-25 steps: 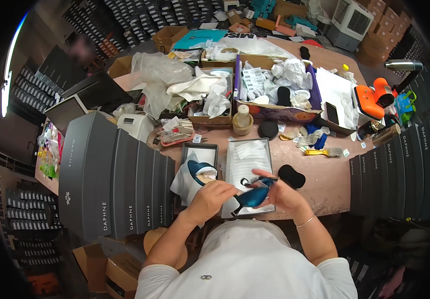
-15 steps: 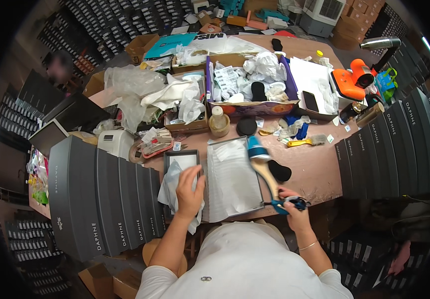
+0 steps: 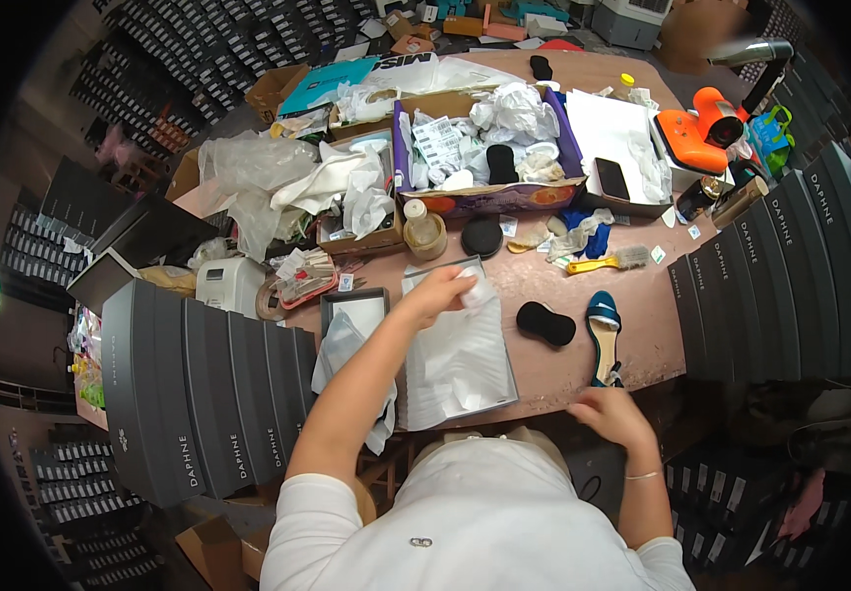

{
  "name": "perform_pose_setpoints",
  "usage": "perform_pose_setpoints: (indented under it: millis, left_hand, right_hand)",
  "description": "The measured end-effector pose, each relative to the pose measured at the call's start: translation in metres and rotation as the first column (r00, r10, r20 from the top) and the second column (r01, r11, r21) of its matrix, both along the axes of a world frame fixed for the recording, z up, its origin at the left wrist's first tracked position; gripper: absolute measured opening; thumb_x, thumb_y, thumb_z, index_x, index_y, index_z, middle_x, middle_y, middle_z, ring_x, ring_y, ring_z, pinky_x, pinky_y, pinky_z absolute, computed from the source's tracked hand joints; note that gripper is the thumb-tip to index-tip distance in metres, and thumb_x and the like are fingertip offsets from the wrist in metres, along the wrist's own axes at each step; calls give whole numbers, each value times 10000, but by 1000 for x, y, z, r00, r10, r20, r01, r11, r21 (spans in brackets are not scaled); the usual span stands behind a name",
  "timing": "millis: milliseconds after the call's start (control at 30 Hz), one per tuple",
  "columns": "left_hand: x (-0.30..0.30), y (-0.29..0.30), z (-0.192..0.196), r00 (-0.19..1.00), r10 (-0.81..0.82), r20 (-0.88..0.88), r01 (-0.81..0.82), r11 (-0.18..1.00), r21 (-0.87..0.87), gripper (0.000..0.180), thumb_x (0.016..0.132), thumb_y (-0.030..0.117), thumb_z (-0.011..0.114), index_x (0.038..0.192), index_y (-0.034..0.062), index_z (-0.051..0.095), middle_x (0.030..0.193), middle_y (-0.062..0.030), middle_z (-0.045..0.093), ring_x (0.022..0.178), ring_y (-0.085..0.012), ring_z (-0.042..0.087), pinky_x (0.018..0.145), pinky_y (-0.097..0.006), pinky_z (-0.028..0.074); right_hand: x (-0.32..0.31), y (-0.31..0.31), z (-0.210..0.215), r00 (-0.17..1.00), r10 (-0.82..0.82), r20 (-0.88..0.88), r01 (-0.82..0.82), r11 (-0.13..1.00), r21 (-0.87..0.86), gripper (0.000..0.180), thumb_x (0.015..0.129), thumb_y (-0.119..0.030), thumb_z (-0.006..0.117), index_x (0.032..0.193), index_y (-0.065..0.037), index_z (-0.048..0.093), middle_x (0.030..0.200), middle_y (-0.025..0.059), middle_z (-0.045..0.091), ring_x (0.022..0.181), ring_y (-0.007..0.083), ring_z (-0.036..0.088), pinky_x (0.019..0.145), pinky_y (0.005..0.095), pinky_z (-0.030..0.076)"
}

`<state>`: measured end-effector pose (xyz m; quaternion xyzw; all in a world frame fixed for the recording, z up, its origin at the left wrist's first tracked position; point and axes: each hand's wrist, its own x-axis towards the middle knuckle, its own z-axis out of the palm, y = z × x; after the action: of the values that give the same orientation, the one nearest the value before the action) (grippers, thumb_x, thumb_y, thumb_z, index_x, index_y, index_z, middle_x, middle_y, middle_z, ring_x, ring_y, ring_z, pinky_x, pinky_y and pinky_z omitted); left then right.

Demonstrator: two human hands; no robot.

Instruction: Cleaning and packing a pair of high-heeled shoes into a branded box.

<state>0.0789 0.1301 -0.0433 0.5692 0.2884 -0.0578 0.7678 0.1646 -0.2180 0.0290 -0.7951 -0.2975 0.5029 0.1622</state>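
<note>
My left hand (image 3: 439, 297) is closed on a small wad of white tissue paper (image 3: 478, 290), above the shallow grey shoe box (image 3: 512, 382) lined with white wrapping sheet (image 3: 450, 360). At the right, a teal sandal (image 3: 603, 340) with a tan insole lies on the table, toe pointing away from me. Just nearer than its heel is my right hand (image 3: 614, 416), holding nothing, its fingers loosely bent and apart from the sandal. A black shoe-shaped pad (image 3: 545, 323) rests between the box and the sandal.
Stacked dark shoe boxes stand left (image 3: 213, 394) and right (image 3: 770, 271). A smaller grey tray (image 3: 354, 300) with grey tissue sits left of the lined box. Farther back are a glue jar (image 3: 425, 232), a yellow-handled brush (image 3: 608, 261), a paper-filled purple carton (image 3: 489, 200) and a phone (image 3: 611, 179).
The sandal left my right hand and now lies on the table; that hand drew back toward me. My left hand moved right, over the lined box, and now grips tissue paper.
</note>
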Motion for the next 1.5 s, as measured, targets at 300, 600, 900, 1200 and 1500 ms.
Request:
perform_pose_setpoints:
  millis: [300,600,900,1200,1500]
  left_hand:
    - [12,-7,-23,987,19,160,-97,862,497,314,916,251,610,1141,35,587,980,-62,668,891,-142,651,811,-352,487]
    - [-26,8,-30,965,-107,-241,232,779,583,239,915,189,555,1036,-16,584,842,-120,662,772,-197,649,709,-320,503]
    - [-102,9,158,958,12,286,-274,328,904,293,914,168,584,706,-31,528,635,-94,502,578,-180,485,571,-307,402]
    - [-123,-2,118,969,56,242,-248,166,954,218,791,82,666,662,-9,515,641,-138,517,581,-310,531,551,-387,416]
    - [-138,-5,127,991,7,133,-131,200,971,276,750,-69,549,1019,-29,596,1001,-174,565,914,-340,577,811,-367,457]
  right_hand:
    - [-28,117,-109,915,-342,215,88,688,721,604,838,-86,672,1386,-60,420,1340,193,485,1137,284,564,916,384,493]
    - [-5,62,-51,627,-704,334,144,526,838,493,898,-107,605,1354,-17,444,1343,201,467,1218,297,474,1023,382,388]
    - [-63,146,-94,887,-33,461,-277,760,587,566,918,-270,596,1411,-72,404,1441,221,385,1330,378,372,1100,443,310]
    - [-60,106,-66,980,-191,-58,174,675,717,487,900,-229,647,1325,-41,500,1245,184,552,1076,283,591,892,365,499]
    - [40,-57,-32,844,-267,464,190,960,207,766,731,-304,791,1375,-82,441,1380,316,401,1235,465,459,1013,452,414]
